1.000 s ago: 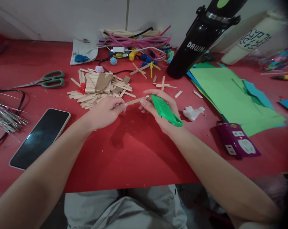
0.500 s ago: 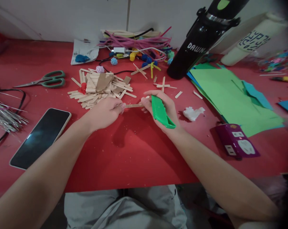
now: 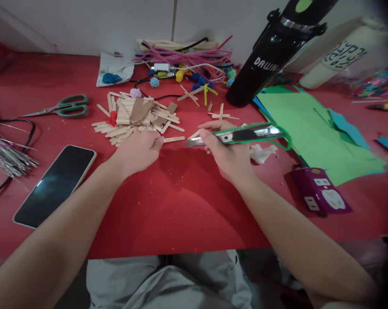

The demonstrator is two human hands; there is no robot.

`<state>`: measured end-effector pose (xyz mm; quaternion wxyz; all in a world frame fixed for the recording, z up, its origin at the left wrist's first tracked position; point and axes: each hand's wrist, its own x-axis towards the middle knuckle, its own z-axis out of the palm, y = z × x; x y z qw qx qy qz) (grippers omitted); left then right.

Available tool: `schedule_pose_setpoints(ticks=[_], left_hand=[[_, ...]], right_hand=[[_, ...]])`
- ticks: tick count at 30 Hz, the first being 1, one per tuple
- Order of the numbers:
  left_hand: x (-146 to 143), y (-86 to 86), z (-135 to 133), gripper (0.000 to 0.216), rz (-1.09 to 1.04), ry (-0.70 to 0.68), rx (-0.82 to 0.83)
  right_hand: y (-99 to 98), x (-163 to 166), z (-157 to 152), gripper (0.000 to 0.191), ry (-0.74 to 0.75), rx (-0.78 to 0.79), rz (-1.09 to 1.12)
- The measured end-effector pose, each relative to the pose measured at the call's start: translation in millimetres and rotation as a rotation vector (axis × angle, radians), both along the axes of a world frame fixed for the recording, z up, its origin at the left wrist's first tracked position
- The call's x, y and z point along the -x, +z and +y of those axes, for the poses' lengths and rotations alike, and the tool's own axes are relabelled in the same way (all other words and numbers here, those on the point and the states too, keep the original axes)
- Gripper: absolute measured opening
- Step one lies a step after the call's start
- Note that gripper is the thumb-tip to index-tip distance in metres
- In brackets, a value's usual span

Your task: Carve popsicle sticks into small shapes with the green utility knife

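My right hand (image 3: 227,156) grips a green utility knife (image 3: 245,134) held sideways, its blade pointing left toward a wooden craft stick (image 3: 173,139) that lies on the red table (image 3: 181,201). My left hand (image 3: 139,150) rests curled on the table, its fingertips at the left end of that stick and beside the pile of craft sticks (image 3: 136,116). I cannot see whether the left fingers pinch the stick.
A phone (image 3: 54,184) lies at the left, scissors (image 3: 61,107) behind it, silver wires (image 3: 7,156) at the far left. A black bottle (image 3: 271,56), green paper sheets (image 3: 312,128), a purple power adapter (image 3: 322,195), a white wad (image 3: 261,152) and pink pipe cleaners (image 3: 187,58) fill the right and back.
The stick held between both hands now lies on the table. My right hand has turned the knife from upright in the palm to flat, blade pointing left.
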<state>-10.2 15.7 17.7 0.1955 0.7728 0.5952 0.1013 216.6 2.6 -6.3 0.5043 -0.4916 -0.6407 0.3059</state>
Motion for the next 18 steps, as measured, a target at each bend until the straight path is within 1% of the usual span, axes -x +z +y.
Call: schedule_pose_setpoints(ticks=[4,8,10,14,16,18], left_hand=[[-2,1.7,0,0.027,0.023,-0.013,0.017],[-4,4.5,-1,0.027,0.015,0.011,0.037],[-4,5.2,-1,0.026,-0.003,0.027,0.052],[-4,5.1,-1,0.026,-0.021,0.036,0.07],[-5,4.8,-1,0.027,-0.004,0.026,0.066],[-5,4.8,0,0.029,0.043,0.015,0.064]], right_hand=[[0.8,5,-2,0.022,0.114,0.105,0.017],[3.2,7,-5,0.027,0.164,0.192,0.018],[4.3,9,-7,0.027,0.149,0.16,-0.022],[2.8,13,-11,0.022,0.108,-0.02,-0.052],[1.4,14,-12,0.021,0.106,-0.087,-0.061],[0.7,15,-12,0.019,0.102,-0.113,-0.093]])
